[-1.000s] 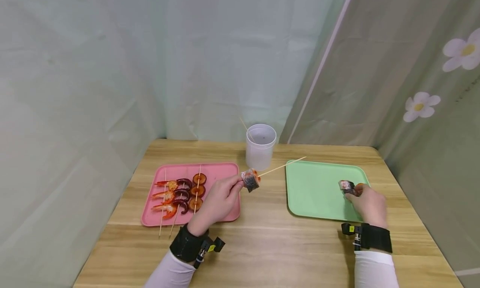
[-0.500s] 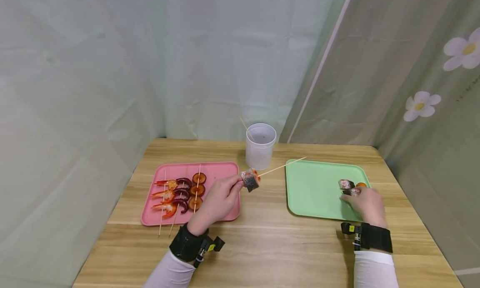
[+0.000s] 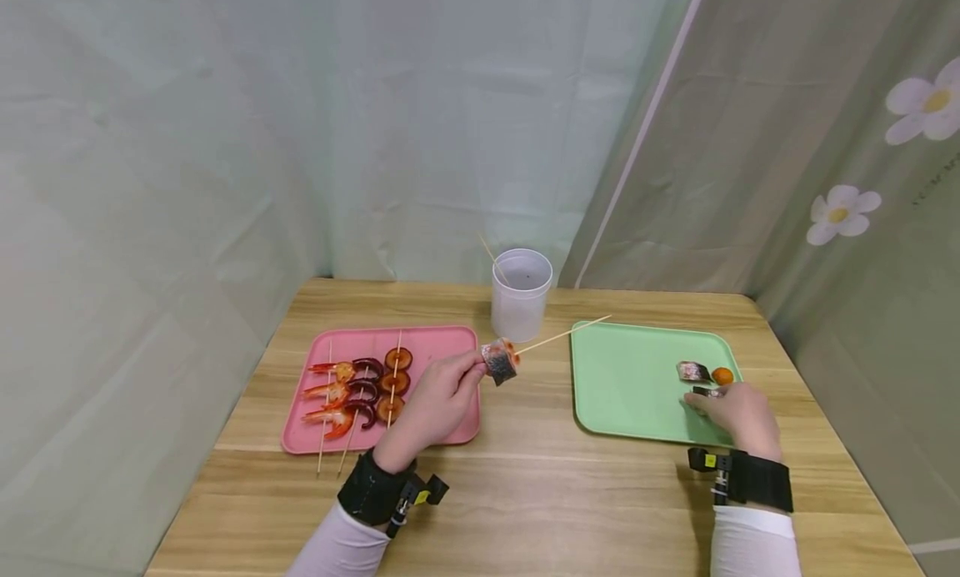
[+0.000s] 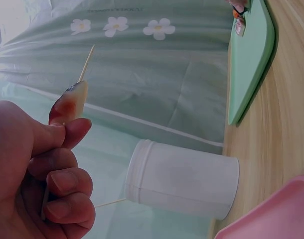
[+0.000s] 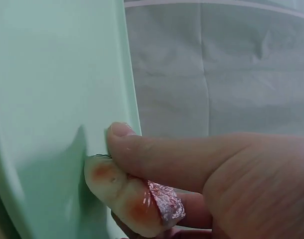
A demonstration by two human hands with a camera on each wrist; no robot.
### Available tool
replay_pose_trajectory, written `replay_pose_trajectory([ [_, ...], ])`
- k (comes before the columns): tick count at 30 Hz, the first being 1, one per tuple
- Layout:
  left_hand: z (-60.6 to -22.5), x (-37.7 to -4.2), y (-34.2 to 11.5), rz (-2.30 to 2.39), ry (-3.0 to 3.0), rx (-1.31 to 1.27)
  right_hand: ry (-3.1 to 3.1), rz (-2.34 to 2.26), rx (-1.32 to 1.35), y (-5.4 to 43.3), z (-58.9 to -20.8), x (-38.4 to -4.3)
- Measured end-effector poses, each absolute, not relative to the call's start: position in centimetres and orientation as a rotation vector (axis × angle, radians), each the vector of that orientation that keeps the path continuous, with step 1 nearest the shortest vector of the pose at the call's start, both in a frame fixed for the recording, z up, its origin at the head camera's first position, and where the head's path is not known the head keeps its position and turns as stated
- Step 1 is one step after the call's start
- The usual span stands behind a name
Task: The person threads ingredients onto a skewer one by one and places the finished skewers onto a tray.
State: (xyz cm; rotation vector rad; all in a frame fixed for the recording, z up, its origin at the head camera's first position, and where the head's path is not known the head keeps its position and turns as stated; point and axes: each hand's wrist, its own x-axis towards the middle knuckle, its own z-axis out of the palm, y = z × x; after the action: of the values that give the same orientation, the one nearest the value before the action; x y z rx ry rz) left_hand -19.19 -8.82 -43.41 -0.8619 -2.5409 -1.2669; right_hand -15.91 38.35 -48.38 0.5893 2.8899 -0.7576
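Observation:
Between thumb and fingers my left hand [image 3: 435, 402] pinches a thin wooden skewer [image 3: 562, 336], which carries a fish chunk [image 3: 499, 362] with dark skin right at the fingertips. The skewer's tip points up and to the right. Over the right side of the green tray [image 3: 618, 381], my right hand [image 3: 742, 414] grips a second fish chunk [image 5: 137, 199] by thumb and fingers; its pale, orange-tinted cut face shows in the right wrist view. Just beyond that hand lie another fish chunk [image 3: 692, 372] and a small orange ball [image 3: 722, 376].
On the left, a pink tray [image 3: 442, 339] bears shrimp [image 3: 330, 393], curled dark tentacles [image 3: 365, 389] and round brown slices [image 3: 393, 383] on skewers. A white cup [image 3: 521, 306] with a skewer leaning in it stands between the trays, near the curtain.
My right hand has shifted slightly nearer and uncovered the orange ball, with a fish chunk still in its fingers. The left hand holds its skewer in the same place.

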Motion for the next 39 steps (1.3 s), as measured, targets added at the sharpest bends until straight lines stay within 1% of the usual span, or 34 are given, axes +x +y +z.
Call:
replay_pose_trajectory([
  [8,-43.6,-19.2,-9.0,-1.266,-2.545,-0.848,2.909,-0.812,0.456,38.5,-48.2,-16.2],
  [13,-43.4,-19.1,-8.9,-1.266,-2.537,-0.858,2.909,-0.950,0.389,38.3,-47.6,-16.5],
  [16,-43.3,-19.1,-8.8,-1.261,-2.533,-0.867,2.844,-1.148,0.376,37.8,-47.1,-16.6],
  [19,-43.3,-19.0,-8.8,-1.251,-2.535,-0.874,2.698,-1.468,0.318,37.1,-46.5,-16.6],
  [24,-43.2,-18.7,-8.5,-1.220,-2.552,-0.904,2.352,-2.072,0.055,35.2,-45.6,-16.8],
  [28,-43.2,-18.4,-8.2,-1.204,-2.580,-0.926,2.106,-2.346,-0.061,32.9,-45.0,-16.9],
  [31,-43.2,-18.2,-8.0,-1.185,-2.599,-0.941,2.031,-2.402,-0.081,31.2,-44.5,-16.8],
  [39,-43.5,-18.2,-7.6,-1.110,-2.630,-0.999,2.224,-2.263,-0.148,28.2,-43.4,-16.2],
])
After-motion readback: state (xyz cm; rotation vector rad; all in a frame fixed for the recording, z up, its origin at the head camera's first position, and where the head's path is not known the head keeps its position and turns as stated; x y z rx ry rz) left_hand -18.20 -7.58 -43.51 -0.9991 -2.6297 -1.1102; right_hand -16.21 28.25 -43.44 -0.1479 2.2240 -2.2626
